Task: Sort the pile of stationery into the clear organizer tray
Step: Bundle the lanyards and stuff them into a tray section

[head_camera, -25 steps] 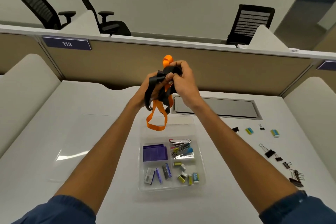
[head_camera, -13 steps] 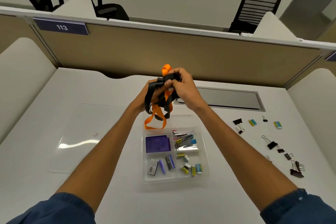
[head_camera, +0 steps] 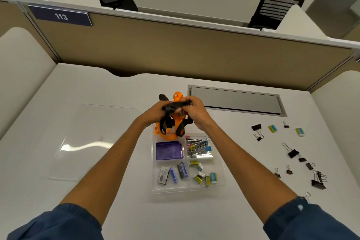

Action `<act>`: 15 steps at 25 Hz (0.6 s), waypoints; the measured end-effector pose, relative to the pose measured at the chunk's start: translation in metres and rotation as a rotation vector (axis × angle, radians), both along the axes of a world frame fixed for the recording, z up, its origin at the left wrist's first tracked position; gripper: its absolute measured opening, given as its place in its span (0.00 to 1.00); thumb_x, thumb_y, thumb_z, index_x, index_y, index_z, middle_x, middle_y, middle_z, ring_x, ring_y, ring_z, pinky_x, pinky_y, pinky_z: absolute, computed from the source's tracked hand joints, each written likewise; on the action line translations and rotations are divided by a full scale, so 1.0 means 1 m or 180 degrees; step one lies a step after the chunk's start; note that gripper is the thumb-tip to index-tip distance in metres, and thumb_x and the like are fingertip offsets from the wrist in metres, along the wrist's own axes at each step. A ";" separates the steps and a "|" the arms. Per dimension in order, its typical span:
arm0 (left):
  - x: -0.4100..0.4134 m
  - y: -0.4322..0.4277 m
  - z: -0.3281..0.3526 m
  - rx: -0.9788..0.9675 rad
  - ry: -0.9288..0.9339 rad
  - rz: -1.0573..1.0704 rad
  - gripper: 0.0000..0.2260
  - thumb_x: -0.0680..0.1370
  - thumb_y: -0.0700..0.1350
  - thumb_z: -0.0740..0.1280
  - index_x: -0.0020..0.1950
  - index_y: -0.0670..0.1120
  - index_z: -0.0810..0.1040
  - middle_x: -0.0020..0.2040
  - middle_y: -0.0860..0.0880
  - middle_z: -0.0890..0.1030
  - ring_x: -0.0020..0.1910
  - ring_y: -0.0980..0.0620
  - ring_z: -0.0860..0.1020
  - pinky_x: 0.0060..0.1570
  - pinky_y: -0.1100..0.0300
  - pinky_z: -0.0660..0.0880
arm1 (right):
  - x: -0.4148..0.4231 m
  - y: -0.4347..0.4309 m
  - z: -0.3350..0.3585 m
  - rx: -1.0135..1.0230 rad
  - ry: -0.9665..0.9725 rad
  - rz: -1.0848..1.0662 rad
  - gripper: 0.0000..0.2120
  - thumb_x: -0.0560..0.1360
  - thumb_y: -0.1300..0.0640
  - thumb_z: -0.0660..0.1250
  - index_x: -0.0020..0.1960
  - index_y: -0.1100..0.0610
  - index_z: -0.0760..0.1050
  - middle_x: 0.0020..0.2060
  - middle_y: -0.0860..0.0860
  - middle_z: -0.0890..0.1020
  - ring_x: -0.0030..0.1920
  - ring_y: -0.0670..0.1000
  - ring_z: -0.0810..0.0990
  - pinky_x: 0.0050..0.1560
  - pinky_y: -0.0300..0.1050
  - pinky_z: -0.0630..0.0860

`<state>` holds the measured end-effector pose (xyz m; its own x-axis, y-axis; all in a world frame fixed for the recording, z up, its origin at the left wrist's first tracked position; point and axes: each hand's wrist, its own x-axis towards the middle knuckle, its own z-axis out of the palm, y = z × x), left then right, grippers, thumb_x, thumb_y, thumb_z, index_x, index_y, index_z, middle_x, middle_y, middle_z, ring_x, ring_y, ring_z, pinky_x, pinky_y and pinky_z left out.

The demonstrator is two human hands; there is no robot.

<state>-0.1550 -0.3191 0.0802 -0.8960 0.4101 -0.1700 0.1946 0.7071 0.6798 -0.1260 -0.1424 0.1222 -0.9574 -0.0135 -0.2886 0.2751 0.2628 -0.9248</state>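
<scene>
Head view takes in the wide white cubicle desk (head_camera: 109,210) first, and on it the clear plastic organizer tray (head_camera: 188,190) with its divided compartments: a flat purple packet (head_camera: 168,151) in one, metal staplers and clippers (head_camera: 198,147) beside it, small staple boxes (head_camera: 172,174) and little wrapped erasers (head_camera: 204,174) in the near row. Over the tray's far compartment I hold a bundle of black and orange fabric lanyard straps (head_camera: 174,121); its lowest orange loops hang down to about the tray's far edge, though I cannot tell whether they touch the bottom. My left hand (head_camera: 155,113) is closed round the gathered bands from the left, and my right hand (head_camera: 194,112) pinches the top of the bundle, fingers curled onto the black strap near what looks like a small metal clip. I judge this bundle very light, limp and springy: woven ribbon that will unfold and spill over the dividers if let go loosely. It looks best held at the gathered middle, where all loops cross, rather than by a hanging loop, and pressed down flat into the compartment before release. Off to the right, well apart from the tray, lie scattered black binder clips (head_camera: 292,153) and two loose erasers (head_camera: 272,128), which are not yet sorted.
</scene>
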 end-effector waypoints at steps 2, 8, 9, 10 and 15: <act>0.004 -0.001 0.005 -0.0101 -0.0241 -0.0034 0.20 0.76 0.33 0.64 0.68 0.44 0.72 0.65 0.40 0.76 0.61 0.43 0.75 0.50 0.75 0.68 | 0.004 0.000 -0.016 0.0087 0.0062 0.0062 0.14 0.72 0.73 0.63 0.50 0.58 0.76 0.49 0.53 0.78 0.53 0.52 0.78 0.50 0.41 0.78; 0.022 0.008 0.026 -0.1108 0.0032 -0.0692 0.18 0.76 0.40 0.69 0.65 0.47 0.73 0.60 0.43 0.76 0.54 0.45 0.76 0.55 0.56 0.75 | 0.001 0.001 -0.045 0.1397 0.0411 0.0592 0.11 0.70 0.72 0.69 0.48 0.60 0.82 0.46 0.56 0.84 0.45 0.52 0.80 0.52 0.47 0.80; 0.025 0.009 0.028 -0.1364 0.0061 -0.0844 0.19 0.75 0.41 0.70 0.66 0.47 0.73 0.60 0.43 0.76 0.54 0.44 0.77 0.55 0.55 0.75 | 0.000 0.002 -0.048 0.1655 0.0448 0.0761 0.11 0.71 0.71 0.69 0.50 0.60 0.82 0.47 0.57 0.84 0.45 0.53 0.80 0.52 0.47 0.79; 0.027 0.009 0.031 -0.1607 0.0115 -0.0954 0.20 0.75 0.42 0.70 0.66 0.47 0.72 0.60 0.43 0.76 0.54 0.44 0.77 0.54 0.54 0.76 | -0.001 0.002 -0.050 0.1877 0.0446 0.0978 0.12 0.72 0.69 0.70 0.52 0.59 0.82 0.48 0.58 0.84 0.47 0.54 0.80 0.52 0.46 0.77; 0.030 -0.007 0.034 -0.1829 0.0104 -0.0817 0.18 0.74 0.42 0.71 0.64 0.48 0.76 0.59 0.44 0.78 0.54 0.44 0.78 0.55 0.55 0.75 | -0.009 0.003 -0.042 0.2283 0.0304 0.1613 0.17 0.70 0.62 0.76 0.58 0.58 0.80 0.55 0.57 0.82 0.55 0.57 0.80 0.53 0.44 0.74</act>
<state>-0.1251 -0.3259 0.1138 -0.7897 0.4640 -0.4013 0.4208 0.8857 0.1961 -0.1354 -0.1389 0.0799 -0.9059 -0.2891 -0.3096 -0.1017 0.8581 -0.5034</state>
